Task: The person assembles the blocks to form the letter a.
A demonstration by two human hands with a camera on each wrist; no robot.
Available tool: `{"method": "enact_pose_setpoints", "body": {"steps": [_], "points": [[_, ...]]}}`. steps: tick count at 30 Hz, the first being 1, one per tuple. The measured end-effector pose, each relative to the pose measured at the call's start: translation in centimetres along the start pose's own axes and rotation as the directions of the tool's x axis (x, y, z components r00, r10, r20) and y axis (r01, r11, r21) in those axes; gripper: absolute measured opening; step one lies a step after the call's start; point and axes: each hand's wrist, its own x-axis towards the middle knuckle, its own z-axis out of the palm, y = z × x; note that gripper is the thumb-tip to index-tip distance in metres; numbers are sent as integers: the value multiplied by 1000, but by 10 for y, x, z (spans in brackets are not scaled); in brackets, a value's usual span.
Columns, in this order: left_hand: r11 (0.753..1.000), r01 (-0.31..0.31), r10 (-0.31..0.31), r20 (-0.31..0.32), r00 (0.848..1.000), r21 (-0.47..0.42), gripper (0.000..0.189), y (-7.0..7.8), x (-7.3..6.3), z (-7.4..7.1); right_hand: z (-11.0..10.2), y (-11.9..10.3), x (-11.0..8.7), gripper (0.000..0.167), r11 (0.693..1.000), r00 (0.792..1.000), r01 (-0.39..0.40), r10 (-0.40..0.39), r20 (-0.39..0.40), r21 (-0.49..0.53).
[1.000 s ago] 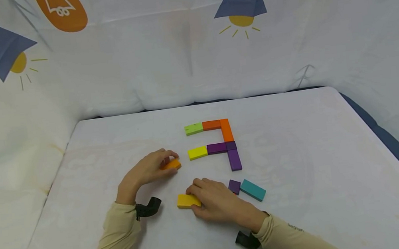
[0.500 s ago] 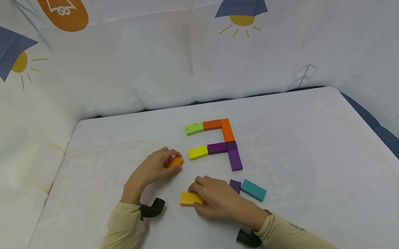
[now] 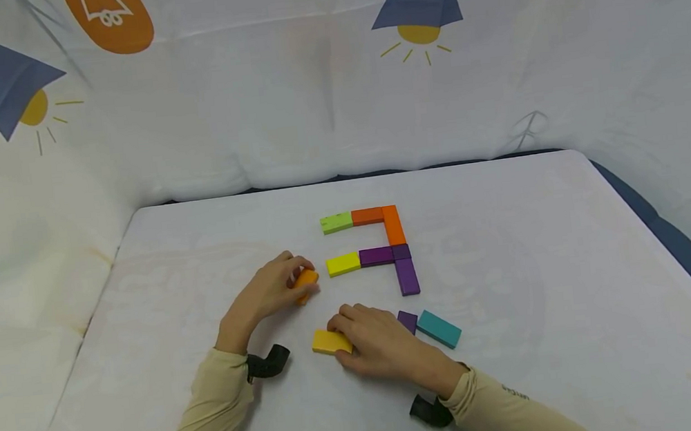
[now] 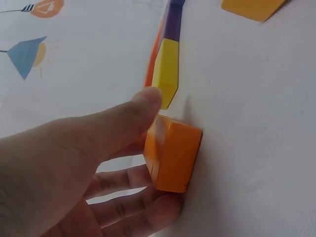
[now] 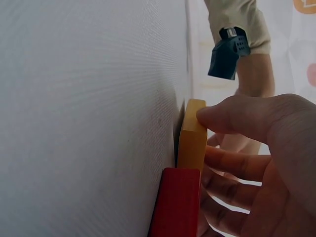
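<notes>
My left hand (image 3: 265,291) grips an orange block (image 4: 178,157) between thumb and fingers, just left of the yellow end block (image 3: 342,264) of the laid-out pattern. Nearer the front, my right hand (image 3: 375,343) pinches a deeper yellow block (image 3: 328,342) by its right end, thumb on the near side. A red block (image 5: 177,205) stands end to end with that yellow block in the right wrist view; in the head view my right hand hides it. Just beyond the right hand's knuckles, a small purple block (image 3: 407,320) meets a teal block (image 3: 439,329).
The pattern also has a lime green block (image 3: 336,223), two orange blocks such as the upright one (image 3: 393,226), and several purple blocks, one pointing toward me (image 3: 408,277). The white table (image 3: 543,259) ends at a white printed curtain (image 3: 285,110) behind.
My left hand has shifted slightly right and away from me, turning the orange block more lengthwise. My right hand has moved the yellow block slightly right and away, tilting it a little.
</notes>
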Motion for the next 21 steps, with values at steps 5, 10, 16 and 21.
{"method": "enact_pose_setpoints", "body": {"steps": [5, 10, 16, 21], "points": [[999, -20, 20, -13, 1000, -30, 30, -3, 0, -2, 0, 1, 1, 34, 1000, 1000, -2, 2, -13, 6], [996, -74, 76, 33, 997, -59, 30, -8, -3, -8, -1, 1, 1, 36, 1000, 1000, -23, 23, -9, 18], [991, -101, 109, 91, 990, -86, 34, -15, -5, -13, -1, 3, 2, 36, 999, 999, -40, 41, -7, 35], [988, -109, 122, 122, 985, -113, 39, -19, -6, -14, -2, 5, 2, 36, 997, 999, -53, 53, 3, 48]]}}
